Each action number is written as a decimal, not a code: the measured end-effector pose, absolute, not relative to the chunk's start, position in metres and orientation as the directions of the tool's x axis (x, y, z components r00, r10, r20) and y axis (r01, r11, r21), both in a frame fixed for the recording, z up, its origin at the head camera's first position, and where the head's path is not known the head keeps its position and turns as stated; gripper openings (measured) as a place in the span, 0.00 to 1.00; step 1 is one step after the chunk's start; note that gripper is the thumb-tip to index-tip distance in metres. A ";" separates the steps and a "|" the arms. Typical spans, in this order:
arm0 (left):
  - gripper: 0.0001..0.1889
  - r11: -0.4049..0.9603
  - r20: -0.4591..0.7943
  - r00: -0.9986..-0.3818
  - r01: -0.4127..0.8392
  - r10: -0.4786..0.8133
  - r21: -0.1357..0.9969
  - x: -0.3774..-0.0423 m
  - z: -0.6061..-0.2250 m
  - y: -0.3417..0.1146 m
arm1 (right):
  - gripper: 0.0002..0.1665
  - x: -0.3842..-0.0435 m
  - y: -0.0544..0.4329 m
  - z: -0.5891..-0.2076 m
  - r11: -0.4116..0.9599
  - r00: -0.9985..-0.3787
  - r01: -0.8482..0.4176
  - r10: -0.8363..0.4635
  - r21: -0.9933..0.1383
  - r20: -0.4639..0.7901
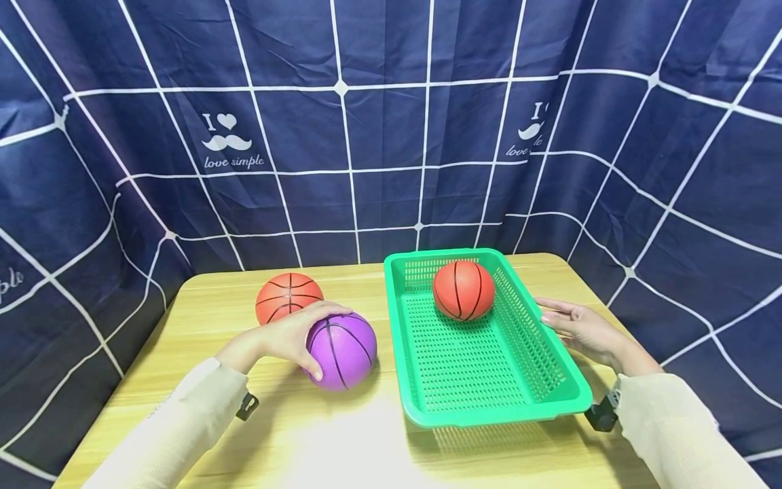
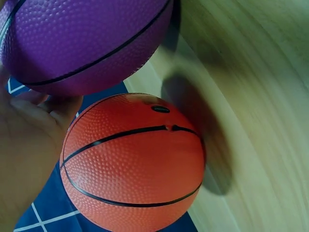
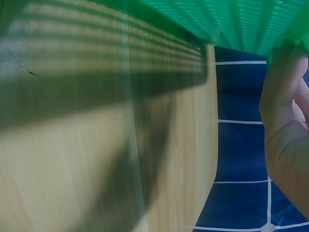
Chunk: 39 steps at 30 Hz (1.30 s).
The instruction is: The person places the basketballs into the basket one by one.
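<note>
My left hand (image 1: 288,335) grips a purple toy basketball (image 1: 347,352) from its left side, thumb toward me and fingers over the top. Just behind that hand, an orange basketball (image 1: 286,293) rests on the table; the left wrist view shows this orange ball (image 2: 135,164) large, below the purple one (image 2: 91,43). On the right stands a green plastic basket (image 1: 396,346) with perforated walls, holding another orange basketball (image 1: 463,291) toward its far end. My right hand (image 1: 583,331) has its fingers extended against the basket's outer right side. In the right wrist view, fingertips (image 3: 289,63) meet the green wall.
The wooden table (image 1: 342,441) has its far edge close to a dark blue curtain (image 1: 385,149) with white grid lines, which surrounds the back and both sides. Between the purple ball and the basket lies a narrow strip of tabletop.
</note>
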<state>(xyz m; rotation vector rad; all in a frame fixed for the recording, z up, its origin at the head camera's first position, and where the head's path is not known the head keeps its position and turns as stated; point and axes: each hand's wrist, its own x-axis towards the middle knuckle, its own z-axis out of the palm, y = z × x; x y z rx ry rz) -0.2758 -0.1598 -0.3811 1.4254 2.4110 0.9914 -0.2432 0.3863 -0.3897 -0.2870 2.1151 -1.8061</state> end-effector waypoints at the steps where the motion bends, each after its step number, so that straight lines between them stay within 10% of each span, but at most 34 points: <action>1: 0.54 0.323 0.183 -0.531 0.717 0.827 0.618 -0.276 -0.382 -0.161 | 0.32 -0.243 0.386 -0.389 0.172 -0.922 0.068 -0.366 -0.983 -0.128; 39: 0.50 0.336 0.282 -0.697 0.608 0.659 0.720 -0.279 -0.333 -0.161 | 0.31 -0.243 0.387 -0.390 0.183 -0.922 0.076 -0.362 -0.980 -0.139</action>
